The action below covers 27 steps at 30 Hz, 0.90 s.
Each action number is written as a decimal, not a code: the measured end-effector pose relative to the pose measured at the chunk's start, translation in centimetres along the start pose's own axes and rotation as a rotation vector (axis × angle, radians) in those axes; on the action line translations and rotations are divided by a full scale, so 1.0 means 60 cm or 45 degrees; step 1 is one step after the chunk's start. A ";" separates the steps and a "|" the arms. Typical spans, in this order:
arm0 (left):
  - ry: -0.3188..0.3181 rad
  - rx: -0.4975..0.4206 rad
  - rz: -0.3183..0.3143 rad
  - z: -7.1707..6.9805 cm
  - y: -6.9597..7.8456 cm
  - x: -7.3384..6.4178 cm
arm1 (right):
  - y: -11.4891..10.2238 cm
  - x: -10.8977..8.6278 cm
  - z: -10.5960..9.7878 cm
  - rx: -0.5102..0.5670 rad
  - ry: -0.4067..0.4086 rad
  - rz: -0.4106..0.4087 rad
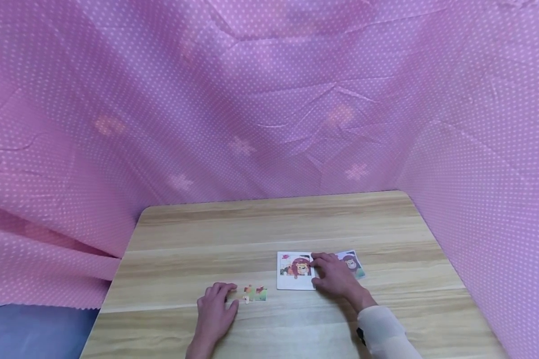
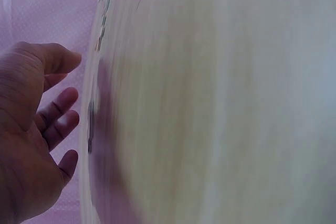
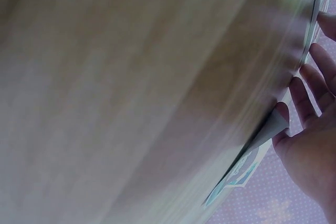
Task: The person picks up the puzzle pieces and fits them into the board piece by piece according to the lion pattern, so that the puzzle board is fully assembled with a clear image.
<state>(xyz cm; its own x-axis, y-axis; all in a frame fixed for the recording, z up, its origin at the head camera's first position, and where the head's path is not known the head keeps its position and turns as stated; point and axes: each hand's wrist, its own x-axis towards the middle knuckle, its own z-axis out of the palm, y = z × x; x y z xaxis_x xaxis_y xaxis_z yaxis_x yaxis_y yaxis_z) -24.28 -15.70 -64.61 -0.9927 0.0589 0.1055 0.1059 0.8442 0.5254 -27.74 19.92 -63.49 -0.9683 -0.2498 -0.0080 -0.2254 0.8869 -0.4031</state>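
Observation:
A white-framed jigsaw puzzle board (image 1: 295, 284) with a partly assembled lion picture lies on the wooden table. My right hand (image 1: 334, 274) rests on its right edge, fingers spread and touching the board. Partly under that hand lies a lion picture card (image 1: 354, 263); in the right wrist view a corner of the card (image 3: 270, 128) bends up by the little finger. To the left, several loose puzzle pieces (image 1: 261, 293) lie beside my left hand (image 1: 214, 309). Its fingers are loosely bent at the table surface, and the left wrist view shows nothing held.
The wooden table (image 1: 197, 234) has rounded far corners. Pink dotted cloth (image 1: 269, 124) hangs behind it and along both sides. A blue surface (image 1: 31, 331) shows at lower left, beyond the table edge.

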 end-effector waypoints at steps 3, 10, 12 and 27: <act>-0.009 0.014 -0.053 -0.009 -0.007 -0.001 | 0.001 0.000 0.001 -0.002 -0.001 0.000; -0.008 0.065 -0.135 -0.021 -0.028 -0.002 | 0.000 0.000 0.001 0.014 0.008 -0.005; -0.017 0.079 -0.159 -0.024 -0.034 -0.003 | -0.001 -0.001 0.001 0.022 0.004 -0.008; -0.115 0.082 -0.230 -0.039 -0.049 -0.001 | -0.004 0.001 -0.004 0.034 -0.022 0.020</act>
<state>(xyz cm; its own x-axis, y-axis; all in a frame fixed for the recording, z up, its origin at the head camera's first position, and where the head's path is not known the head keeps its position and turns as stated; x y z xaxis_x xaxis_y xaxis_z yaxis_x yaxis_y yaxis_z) -24.42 -19.43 -64.20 -0.9967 -0.0517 -0.0633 -0.0756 0.8773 0.4739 -27.79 19.78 -63.19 -0.9696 -0.2427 -0.0300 -0.2071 0.8803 -0.4269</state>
